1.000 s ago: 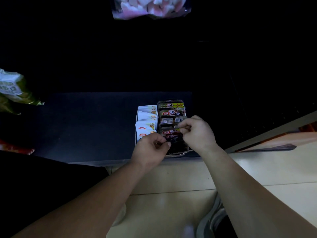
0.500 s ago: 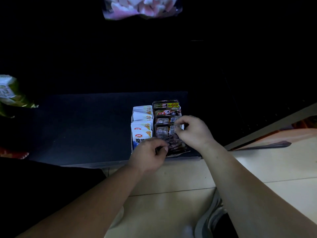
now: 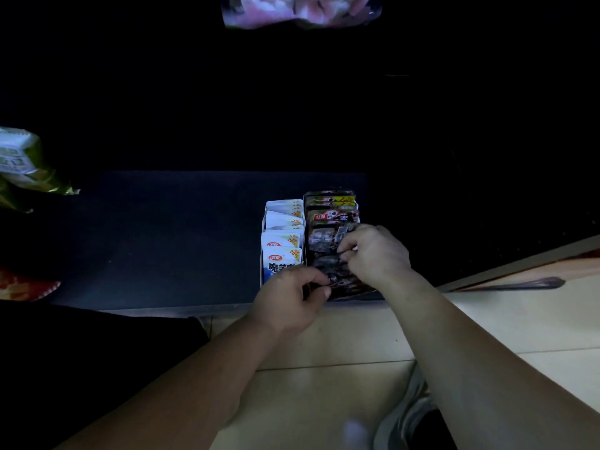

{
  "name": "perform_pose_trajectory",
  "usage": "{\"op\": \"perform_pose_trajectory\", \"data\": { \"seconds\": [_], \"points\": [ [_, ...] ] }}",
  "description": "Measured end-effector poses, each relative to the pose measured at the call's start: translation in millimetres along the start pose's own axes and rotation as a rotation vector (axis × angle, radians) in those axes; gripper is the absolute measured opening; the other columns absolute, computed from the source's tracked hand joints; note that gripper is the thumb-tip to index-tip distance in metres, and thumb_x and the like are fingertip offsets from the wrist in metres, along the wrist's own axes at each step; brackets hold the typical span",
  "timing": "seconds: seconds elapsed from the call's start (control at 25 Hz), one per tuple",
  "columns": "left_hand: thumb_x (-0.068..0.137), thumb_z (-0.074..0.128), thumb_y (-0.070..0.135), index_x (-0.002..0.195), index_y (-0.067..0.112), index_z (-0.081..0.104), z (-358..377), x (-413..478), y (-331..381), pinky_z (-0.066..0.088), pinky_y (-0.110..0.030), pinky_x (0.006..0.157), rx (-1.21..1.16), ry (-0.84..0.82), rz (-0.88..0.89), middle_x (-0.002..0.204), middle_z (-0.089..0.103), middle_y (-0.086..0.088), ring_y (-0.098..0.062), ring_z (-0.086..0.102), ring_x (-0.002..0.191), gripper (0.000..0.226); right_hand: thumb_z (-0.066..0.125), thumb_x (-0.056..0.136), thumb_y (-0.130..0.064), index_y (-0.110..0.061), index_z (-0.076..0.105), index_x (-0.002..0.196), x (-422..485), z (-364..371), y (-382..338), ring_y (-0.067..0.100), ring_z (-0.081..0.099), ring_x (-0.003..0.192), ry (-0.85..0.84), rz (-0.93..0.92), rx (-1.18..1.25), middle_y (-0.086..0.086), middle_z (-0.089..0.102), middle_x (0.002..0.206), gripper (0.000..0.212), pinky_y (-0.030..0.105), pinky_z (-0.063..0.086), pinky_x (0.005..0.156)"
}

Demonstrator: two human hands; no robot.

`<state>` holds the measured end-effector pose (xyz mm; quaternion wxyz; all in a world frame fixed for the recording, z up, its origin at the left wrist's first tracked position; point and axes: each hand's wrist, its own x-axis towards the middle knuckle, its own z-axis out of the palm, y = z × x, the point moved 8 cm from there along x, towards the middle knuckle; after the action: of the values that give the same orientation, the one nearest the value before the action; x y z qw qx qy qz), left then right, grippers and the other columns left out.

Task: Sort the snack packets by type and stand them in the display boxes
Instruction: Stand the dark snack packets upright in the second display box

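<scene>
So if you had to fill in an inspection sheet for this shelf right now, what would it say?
Surface: dark shelf, dimly lit.
Job's things: white packets stand in a row in a white display box; dark packets stand in a row just to its right.
Clutter: green bag and red packet at the left edge; pink bag at the top.
Hands: left hand and right hand both pinch the front dark packet.
Cables: nothing seen.
Surroundings: pale tiled floor, a shoe; beyond the shelf it is too dark to tell.
</scene>
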<state>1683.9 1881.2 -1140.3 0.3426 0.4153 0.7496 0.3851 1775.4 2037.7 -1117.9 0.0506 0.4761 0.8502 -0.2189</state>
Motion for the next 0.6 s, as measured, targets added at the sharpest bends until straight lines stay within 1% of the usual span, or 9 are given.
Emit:
{"op": "perform_pose_trajectory", "data": {
  "seconds": [0.08, 0.16, 0.2, 0.24, 0.32, 0.4, 0.48, 0.52, 0.6],
  "points": [
    [0.089, 0.060, 0.039, 0.098, 0.029, 0.074, -1, 1, 2, 0.056, -0.033, 0.078, 0.031, 0.022, 0.005, 0.091, 0.074, 0.012, -0.009, 0.067, 0.088, 0.019, 0.071, 0.091, -0.029, -0.040, 0.075, 0.093, -9, -19, -1, 0.018, 0.053, 0.108, 0.103, -0.057, 0.020, -0.016, 0.058, 0.094, 0.012, 0.034, 0.049, 0.093],
    [0.091, 0.060, 0.037, 0.095, 0.029, 0.072, -3, 5, 2, 0.056, -0.034, 0.073, 0.026, 0.064, -0.026, 0.082, 0.072, 0.011, -0.012, 0.067, 0.079, 0.016, 0.070, 0.090, -0.028, -0.042, 0.070, 0.093, -12, -33, 2, 0.020, 0.058, 0.098, 0.174, -0.086, 0.111, -0.014, 0.054, 0.089, 0.014, 0.035, 0.050, 0.090],
    [0.093, 0.062, 0.034, 0.094, 0.028, 0.073, -3, 7, 1, 0.056, -0.032, 0.071, 0.009, 0.078, -0.058, 0.079, 0.072, 0.010, -0.011, 0.066, 0.076, 0.012, 0.069, 0.089, -0.028, -0.042, 0.065, 0.090, -11, -34, 4, 0.019, 0.061, 0.091, 0.158, -0.082, 0.179, -0.013, 0.057, 0.087, 0.015, 0.037, 0.054, 0.084],
    [0.094, 0.065, 0.030, 0.093, 0.027, 0.073, -3, 8, 1, 0.056, -0.030, 0.070, -0.014, 0.091, -0.102, 0.079, 0.072, 0.010, -0.011, 0.066, 0.075, 0.008, 0.069, 0.089, -0.026, -0.041, 0.062, 0.087, -10, -31, 6, 0.018, 0.063, 0.084, 0.107, -0.073, 0.248, -0.013, 0.062, 0.082, 0.017, 0.039, 0.056, 0.079],
    [0.094, 0.067, 0.026, 0.097, 0.026, 0.071, -6, 9, 1, 0.052, -0.027, 0.070, -0.154, 0.133, -0.208, 0.083, 0.074, 0.006, -0.013, 0.066, 0.075, 0.004, 0.070, 0.089, -0.021, -0.039, 0.063, 0.081, -9, -20, 9, 0.012, 0.064, 0.077, 0.006, -0.055, 0.357, -0.014, 0.065, 0.075, 0.022, 0.038, 0.058, 0.074],
    [0.099, 0.061, 0.029, 0.109, 0.027, 0.065, -10, 12, 5, 0.049, -0.025, 0.066, -0.361, 0.173, -0.328, 0.090, 0.076, -0.004, -0.016, 0.068, 0.079, 0.011, 0.074, 0.090, -0.017, -0.033, 0.066, 0.076, -15, -14, 7, 0.008, 0.064, 0.077, -0.041, -0.061, 0.486, -0.013, 0.067, 0.076, 0.023, 0.031, 0.054, 0.075],
    [0.104, 0.051, 0.036, 0.119, 0.028, 0.062, -13, 15, 12, 0.048, -0.021, 0.062, -0.457, 0.179, -0.403, 0.095, 0.077, -0.006, -0.012, 0.072, 0.087, 0.021, 0.078, 0.088, -0.012, -0.027, 0.070, 0.073, -24, -16, 2, 0.007, 0.064, 0.077, -0.083, -0.086, 0.627, -0.009, 0.070, 0.078, 0.022, 0.026, 0.052, 0.076],
    [0.105, 0.048, 0.040, 0.117, 0.027, 0.065, -12, 16, 14, 0.048, -0.020, 0.062, -0.496, 0.170, -0.434, 0.096, 0.077, -0.005, -0.011, 0.072, 0.089, 0.024, 0.081, 0.085, -0.011, -0.026, 0.072, 0.073, -29, -17, 2, 0.009, 0.066, 0.079, -0.112, -0.082, 0.677, -0.004, 0.073, 0.081, 0.021, 0.026, 0.054, 0.077],
    [0.102, 0.054, 0.038, 0.106, 0.023, 0.071, -6, 15, 13, 0.051, -0.027, 0.067, -0.557, 0.156, -0.502, 0.097, 0.078, -0.003, -0.016, 0.074, 0.091, 0.024, 0.087, 0.077, -0.007, -0.023, 0.078, 0.071, -37, -18, 7, 0.015, 0.071, 0.084, -0.194, -0.060, 0.718, 0.002, 0.077, 0.086, 0.020, 0.031, 0.057, 0.084]
  ]
}}
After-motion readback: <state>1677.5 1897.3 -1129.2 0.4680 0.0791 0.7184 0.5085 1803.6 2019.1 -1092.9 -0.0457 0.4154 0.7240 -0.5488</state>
